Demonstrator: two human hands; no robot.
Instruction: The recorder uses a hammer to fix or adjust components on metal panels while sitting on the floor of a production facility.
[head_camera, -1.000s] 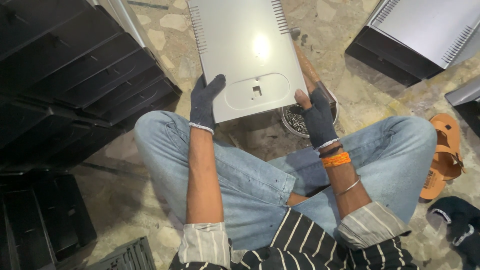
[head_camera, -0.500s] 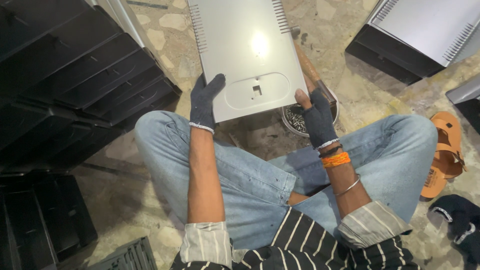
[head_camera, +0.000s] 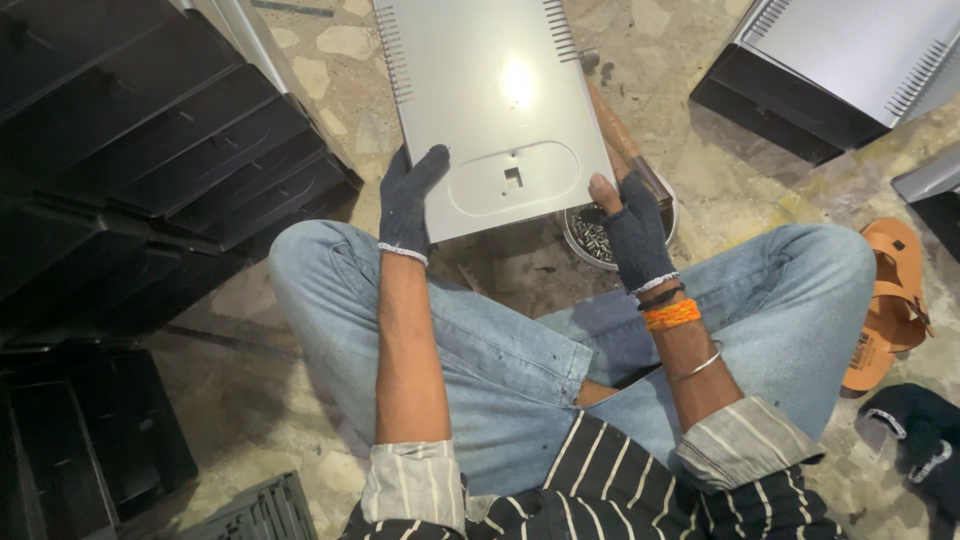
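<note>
No packages, signs or screens are showing from where I'm standing, and only one small label is turning up. It is sitting on the heel end of the insole of a tan sandal (head_camera: 890, 300), which is lying on the stone floor (head_camera: 330, 90) just beside the seated person's right knee. The label (head_camera: 862, 351) is looking like a small dark printed patch, roughly rectangular, against the orange-tan footbed. Its print is coming across too small to make out.
</note>
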